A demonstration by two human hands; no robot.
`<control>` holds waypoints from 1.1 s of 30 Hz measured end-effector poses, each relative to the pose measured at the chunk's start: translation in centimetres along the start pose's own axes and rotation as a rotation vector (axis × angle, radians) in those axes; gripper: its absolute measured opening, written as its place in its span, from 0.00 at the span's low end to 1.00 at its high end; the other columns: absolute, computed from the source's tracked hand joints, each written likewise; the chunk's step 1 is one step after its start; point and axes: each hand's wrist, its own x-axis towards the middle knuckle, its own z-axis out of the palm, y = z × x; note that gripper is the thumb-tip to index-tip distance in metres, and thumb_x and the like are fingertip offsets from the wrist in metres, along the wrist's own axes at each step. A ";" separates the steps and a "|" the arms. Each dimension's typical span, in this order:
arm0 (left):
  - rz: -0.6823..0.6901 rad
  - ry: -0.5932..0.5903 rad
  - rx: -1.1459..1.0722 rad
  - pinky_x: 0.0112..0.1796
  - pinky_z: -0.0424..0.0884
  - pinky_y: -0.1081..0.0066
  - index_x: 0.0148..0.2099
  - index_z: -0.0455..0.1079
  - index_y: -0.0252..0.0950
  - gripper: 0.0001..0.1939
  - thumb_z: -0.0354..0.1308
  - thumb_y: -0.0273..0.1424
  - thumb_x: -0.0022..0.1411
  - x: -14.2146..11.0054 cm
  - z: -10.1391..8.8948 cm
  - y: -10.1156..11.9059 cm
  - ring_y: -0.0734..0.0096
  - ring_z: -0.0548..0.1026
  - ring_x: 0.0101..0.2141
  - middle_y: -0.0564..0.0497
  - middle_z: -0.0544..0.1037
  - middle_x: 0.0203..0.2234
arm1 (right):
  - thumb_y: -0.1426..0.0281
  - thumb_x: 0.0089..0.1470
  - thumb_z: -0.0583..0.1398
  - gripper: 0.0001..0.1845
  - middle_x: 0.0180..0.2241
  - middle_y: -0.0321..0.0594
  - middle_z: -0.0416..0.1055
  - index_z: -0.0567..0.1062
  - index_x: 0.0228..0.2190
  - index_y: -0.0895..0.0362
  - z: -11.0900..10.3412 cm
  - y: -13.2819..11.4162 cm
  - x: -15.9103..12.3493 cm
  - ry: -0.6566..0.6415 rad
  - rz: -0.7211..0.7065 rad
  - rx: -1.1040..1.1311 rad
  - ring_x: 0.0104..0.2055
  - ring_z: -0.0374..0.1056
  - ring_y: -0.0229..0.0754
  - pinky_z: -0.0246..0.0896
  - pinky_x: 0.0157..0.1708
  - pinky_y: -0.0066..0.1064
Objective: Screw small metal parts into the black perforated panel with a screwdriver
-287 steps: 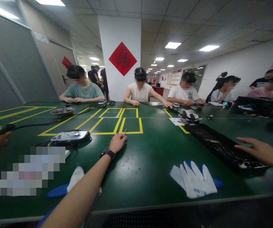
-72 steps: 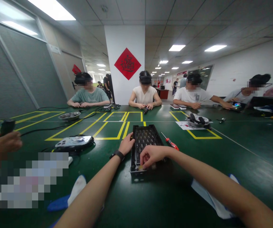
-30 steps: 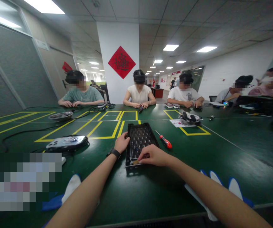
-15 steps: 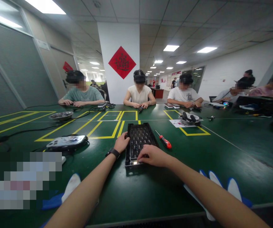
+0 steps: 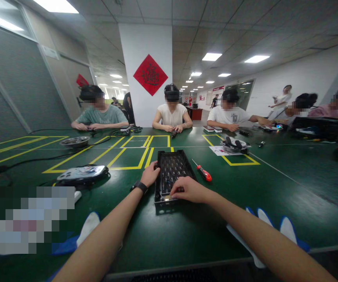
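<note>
A black rectangular open case point(image 5: 158, 192) lies on the green table, with rows of small metallic parts inside. My left hand point(image 5: 150, 174) grips the case's left wall, thumb and fingers at its edge. Over the near right corner, my right hand point(image 5: 191, 189) is closed in a pinch; what sits between its fingertips is too small to make out. Just left of those fingertips, a small pale, shiny piece point(image 5: 167, 198) shows at the case's near end. A red-and-black screwdriver point(image 5: 204, 173) rests to the right of the case, its shaft pointing away from me.
White-and-blue gloves point(image 5: 89, 229) lie beneath my forearms. On the left are a handheld device point(image 5: 82, 174) with cables and a metal bowl point(image 5: 75, 141). Another bowl holding dark items point(image 5: 234, 145) stands at the right. Several people sit across the table.
My hands stay almost where they were on the case. Across the table at the right, a seated person has stretched an arm sideways and let go of a dark item. The view shifted slightly.
</note>
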 end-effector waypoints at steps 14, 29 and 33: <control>0.032 -0.003 -0.008 0.47 0.64 0.65 0.55 0.59 0.35 0.24 0.48 0.31 0.54 0.0 0.0 -0.1 0.64 0.70 0.46 0.45 0.71 0.47 | 0.65 0.48 0.59 0.12 0.31 0.39 0.73 0.76 0.33 0.59 -0.2 0.1 -0.1 -0.040 0.026 0.088 0.31 0.66 0.34 0.58 0.32 0.24; 0.006 -0.001 0.023 0.48 0.63 0.66 0.55 0.60 0.35 0.25 0.49 0.29 0.54 0.0 -0.1 0.0 0.63 0.69 0.47 0.46 0.71 0.47 | 0.67 0.51 0.55 0.12 0.28 0.39 0.73 0.75 0.35 0.60 0.6 0.8 -0.1 0.017 0.073 0.164 0.27 0.65 0.33 0.58 0.28 0.23; 0.011 0.002 0.023 0.48 0.63 0.66 0.55 0.60 0.35 0.25 0.48 0.30 0.54 0.2 0.1 -0.3 0.63 0.69 0.47 0.46 0.71 0.47 | 0.67 0.51 0.56 0.12 0.27 0.38 0.72 0.75 0.34 0.60 0.6 0.7 -0.1 0.009 0.068 0.113 0.27 0.65 0.33 0.58 0.29 0.23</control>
